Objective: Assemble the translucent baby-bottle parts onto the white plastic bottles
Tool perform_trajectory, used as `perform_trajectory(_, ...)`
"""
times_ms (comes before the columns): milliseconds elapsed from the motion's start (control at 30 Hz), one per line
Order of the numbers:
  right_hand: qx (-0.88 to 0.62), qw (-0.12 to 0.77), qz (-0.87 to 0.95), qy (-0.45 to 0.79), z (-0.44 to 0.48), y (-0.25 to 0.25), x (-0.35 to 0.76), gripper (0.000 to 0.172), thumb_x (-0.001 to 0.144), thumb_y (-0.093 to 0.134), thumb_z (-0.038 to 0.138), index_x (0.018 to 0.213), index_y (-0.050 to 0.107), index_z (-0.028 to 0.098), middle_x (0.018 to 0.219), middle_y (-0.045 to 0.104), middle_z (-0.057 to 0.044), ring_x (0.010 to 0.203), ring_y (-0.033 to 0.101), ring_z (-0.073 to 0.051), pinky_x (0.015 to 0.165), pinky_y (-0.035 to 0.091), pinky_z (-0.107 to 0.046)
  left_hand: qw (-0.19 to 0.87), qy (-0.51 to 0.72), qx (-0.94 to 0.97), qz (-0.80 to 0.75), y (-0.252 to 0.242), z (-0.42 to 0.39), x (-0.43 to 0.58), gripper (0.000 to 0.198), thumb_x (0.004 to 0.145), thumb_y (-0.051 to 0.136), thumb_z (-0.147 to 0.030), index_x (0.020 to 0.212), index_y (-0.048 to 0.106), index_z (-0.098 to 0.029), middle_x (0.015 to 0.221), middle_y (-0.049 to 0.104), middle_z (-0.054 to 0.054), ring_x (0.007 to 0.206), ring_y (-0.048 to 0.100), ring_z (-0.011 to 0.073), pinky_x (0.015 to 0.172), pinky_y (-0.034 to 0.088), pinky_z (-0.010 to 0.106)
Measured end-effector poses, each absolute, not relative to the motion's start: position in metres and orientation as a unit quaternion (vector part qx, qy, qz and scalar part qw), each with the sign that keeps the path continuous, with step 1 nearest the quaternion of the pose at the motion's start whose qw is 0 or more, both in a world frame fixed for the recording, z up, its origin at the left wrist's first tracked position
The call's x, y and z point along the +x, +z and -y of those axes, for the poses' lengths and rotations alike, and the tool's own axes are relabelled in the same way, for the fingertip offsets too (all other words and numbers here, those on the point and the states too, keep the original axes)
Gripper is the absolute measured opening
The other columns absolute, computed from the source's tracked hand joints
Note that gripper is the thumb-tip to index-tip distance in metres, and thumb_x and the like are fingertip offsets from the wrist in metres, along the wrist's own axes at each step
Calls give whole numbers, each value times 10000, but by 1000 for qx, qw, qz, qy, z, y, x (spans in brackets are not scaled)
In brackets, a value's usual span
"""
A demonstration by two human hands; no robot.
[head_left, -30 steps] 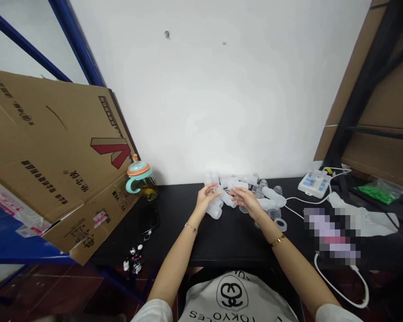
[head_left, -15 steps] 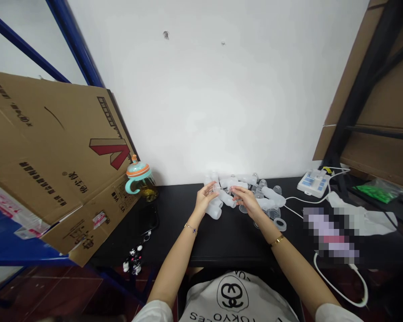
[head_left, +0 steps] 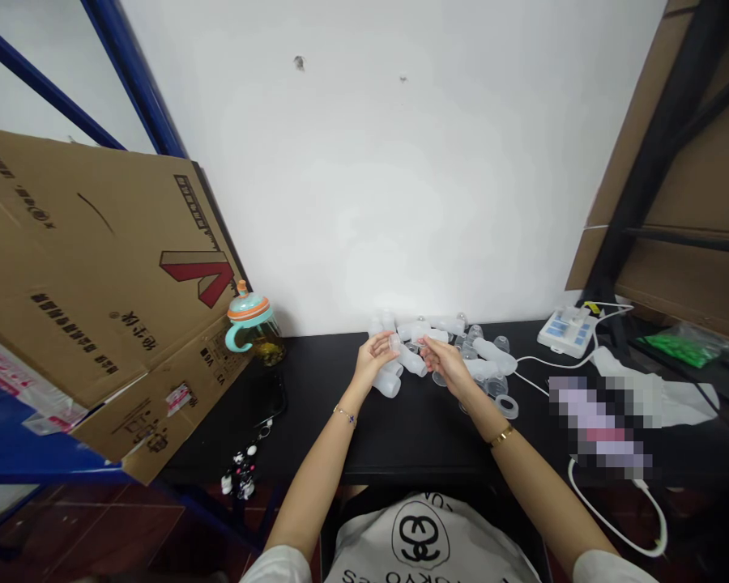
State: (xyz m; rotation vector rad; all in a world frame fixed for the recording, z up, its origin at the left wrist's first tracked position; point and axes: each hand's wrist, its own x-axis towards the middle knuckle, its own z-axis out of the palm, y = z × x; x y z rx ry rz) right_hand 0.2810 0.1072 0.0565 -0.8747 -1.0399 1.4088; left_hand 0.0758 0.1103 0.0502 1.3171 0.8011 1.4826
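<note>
A translucent part [head_left: 394, 342] was found pinched in curled fingers of the left hand [head_left: 373, 362], raised beside the bottle pile [head_left: 462, 340] at the far edge of the desk [head_left: 401, 429], evidently for fitting; what the half-curled right hand [head_left: 446, 366] held could not be told.

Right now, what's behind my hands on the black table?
Behind the left hand and right hand, a heap of translucent bottles and domed caps reaches the white wall. The hands cover parts of the nearest bottles, hiding them.

On your table [head_left: 401, 441], the bottle pile [head_left: 455, 348] sits against the wall [head_left: 401, 202], with the cup [head_left: 252, 324] and cardboard box [head_left: 97, 283] to its left, the control unit [head_left: 568, 330] to its right, and a ring [head_left: 507, 406] just before it.
</note>
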Motion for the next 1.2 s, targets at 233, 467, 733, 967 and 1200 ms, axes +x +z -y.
perform_trajectory(233,-398,538,472,573,-109,52,275,338,802,806,455,989,760,177,884,759,-85,557,643,-123,413,503,-199,471,598,553,-338,51,-109,78,579,611,916,-244,1147,710,-169,1253,698,145,1164,667,290,1014,533,430)
perform_trajectory(467,-422,521,471,573,-111,47,269,276,858,748,429,951,648,188,807,775,-71,487,643,-121,381,471,-180,453,582,583,-341,49,-109,79,569,622,908,-261,1152,720,-170,1214,715,146,1126,676,290,983,534,421)
perform_trajectory(733,-398,563,469,552,-108,47,268,358,761,831,404,1010,772,153,1088,763,-114,738,715,-179,444,545,-205,391,577,614,-371,44,-114,77,522,648,876,-235,1152,747,-191,1226,713,123,1159,645,277,949,536,384)
perform_trajectory(967,-394,569,459,558,-108,47,270,327,729,857,383,953,811,148,1018,760,-104,681,647,-144,447,544,-201,354,569,634,-387,42,-114,75,507,666,864,-240,1162,760,-229,1256,684,99,1063,647,224,858,551,321)
perform_trajectory(1200,-409,560,453,561,-111,42,269,293,734,868,359,929,803,150,972,768,-104,649,663,-140,431,531,-187,354,565,640,-383,42,-115,76,517,675,859,-246,1181,754,-236,1258,674,96,1016,638,203,829,553,311)
